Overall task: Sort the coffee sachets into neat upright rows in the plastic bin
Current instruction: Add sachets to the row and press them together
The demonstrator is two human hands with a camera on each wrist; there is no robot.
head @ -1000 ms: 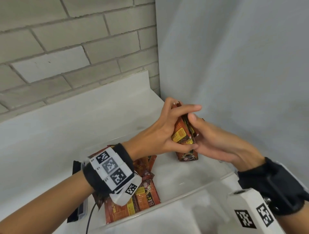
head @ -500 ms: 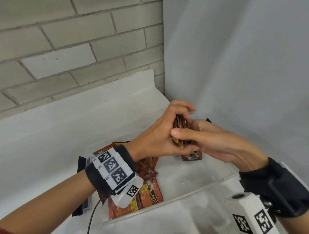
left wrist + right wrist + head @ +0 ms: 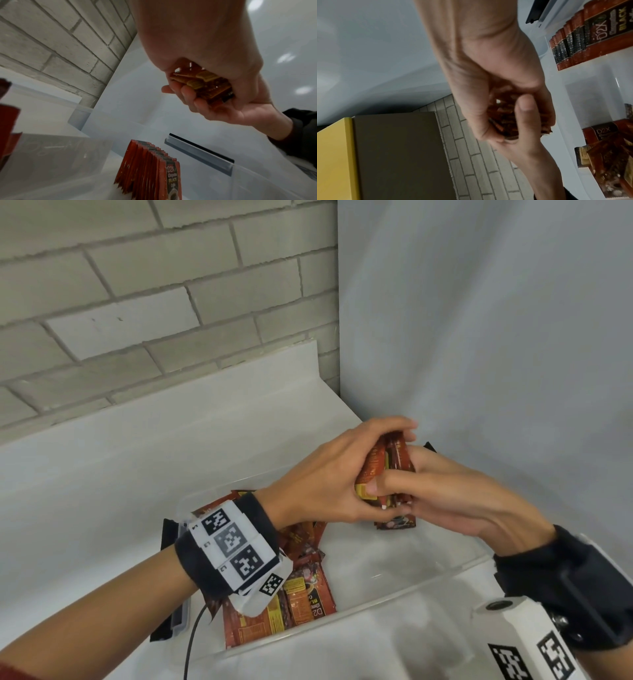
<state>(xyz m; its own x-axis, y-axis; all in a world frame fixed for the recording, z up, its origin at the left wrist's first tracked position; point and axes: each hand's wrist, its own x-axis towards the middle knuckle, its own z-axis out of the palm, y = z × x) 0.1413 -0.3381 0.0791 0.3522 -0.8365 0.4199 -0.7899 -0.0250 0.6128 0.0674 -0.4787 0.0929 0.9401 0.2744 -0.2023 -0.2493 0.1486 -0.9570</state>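
**Both hands clasp a bundle of sachets above the bin**

The sachets standing in the row (image 3: 149, 167) are foil packets, red-orange with a dark panel reading "D2X" and "BLACK"; smaller print beneath is too blurred to read. The same "D2X" shows on the loose sachets (image 3: 301, 594) lying flat and overlapping at the left end of the plastic bin (image 3: 394, 583), a clear, smooth-walled box with a black clip (image 3: 202, 150) on its right end.

The bundle of sachets (image 3: 387, 470) is held in the air over the bin's right end, above the standing row. It is a thin stack with crimped, shiny edges and yellow label patches. The left hand (image 3: 329, 477) wraps it from the left, fingers curled over the top and thumb low along the front. The right hand (image 3: 455, 491) closes on it from the right, thumb laid across the front face, fingers curled behind. Both wrists carry black straps with white blocks printed with square black-and-white markers.

The bin sits on a white counter (image 3: 120, 474) in a corner, with a grey brick wall (image 3: 137, 302) behind.
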